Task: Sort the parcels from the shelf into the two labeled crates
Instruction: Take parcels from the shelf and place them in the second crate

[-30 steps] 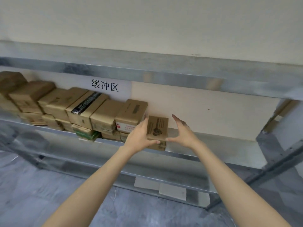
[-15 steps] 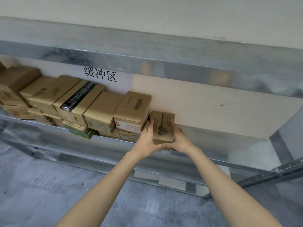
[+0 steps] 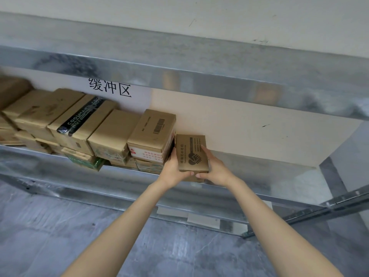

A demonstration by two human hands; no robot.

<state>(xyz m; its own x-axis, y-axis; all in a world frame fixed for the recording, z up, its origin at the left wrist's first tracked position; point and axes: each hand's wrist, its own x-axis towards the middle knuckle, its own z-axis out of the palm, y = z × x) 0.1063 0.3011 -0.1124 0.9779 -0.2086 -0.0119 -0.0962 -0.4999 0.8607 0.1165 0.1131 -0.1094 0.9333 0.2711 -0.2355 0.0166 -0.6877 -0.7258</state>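
Cardboard, brown: small parcel [image 3: 190, 154] w/ a clasped-hands logo printed on its top face. It is at the front edge of the metal shelf [image 3: 259, 162], at the R end of a row of stacked parcels [image 3: 65, 126]. L hand [image 3: 172, 170] grips the parcel's left side, fingers wedged up btw. it and the barcode box [image 3: 152, 132] just beside it, thumb laid across the lower front edge. R hand [image 3: 215, 170] grips the opposite side, fingers lying on the top face by the logo, thumb on the front edge. The two thumb tips nearly meet. Whether the parcel's base rests on the shelf or is lifted off it cannot be told (the hands cover the underside). Barcode box sits on lower boxes and has a red-print label on its front. Further left: a box w/ black tape [image 3: 79, 120] lettered in white. White sign [image 3: 111, 89] w/ three black characters on the rear wall, its top cut off by the upper shelf beam [image 3: 199, 82]. Grey floor [image 3: 40, 236] below.
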